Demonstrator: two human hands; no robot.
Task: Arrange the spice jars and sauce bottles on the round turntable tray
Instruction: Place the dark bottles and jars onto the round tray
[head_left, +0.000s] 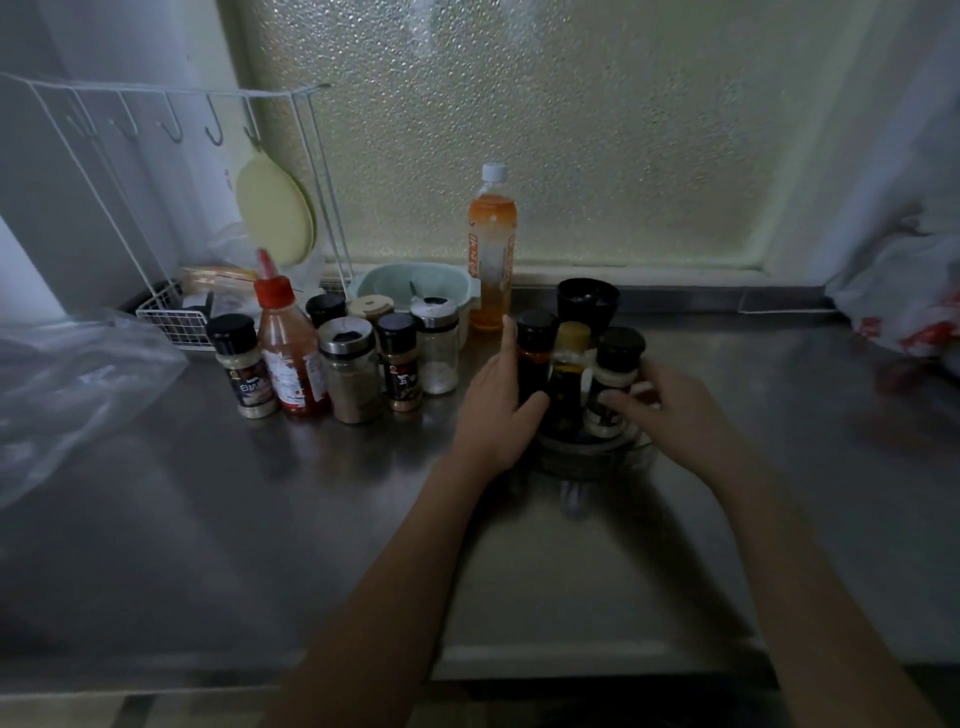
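A clear round turntable tray (597, 457) stands on the steel counter, right of centre. On it stand a dark sauce bottle with a black cap (535, 348), a yellow-capped oil bottle (570, 358) and a black-lidded spice jar (615, 374). My left hand (493, 410) is wrapped around the dark sauce bottle from the left. The spice jar is gripped from the right by my right hand (660, 410). To the left on the counter stand a red-capped chili sauce bottle (291, 358) and several spice jars (353, 374).
A tall orange drink bottle (491, 249) and a pale green bowl (410, 286) stand by the frosted window. A black cup (587, 301) is behind the tray. A white wire rack (171, 312) is at left, plastic bags at far left and far right.
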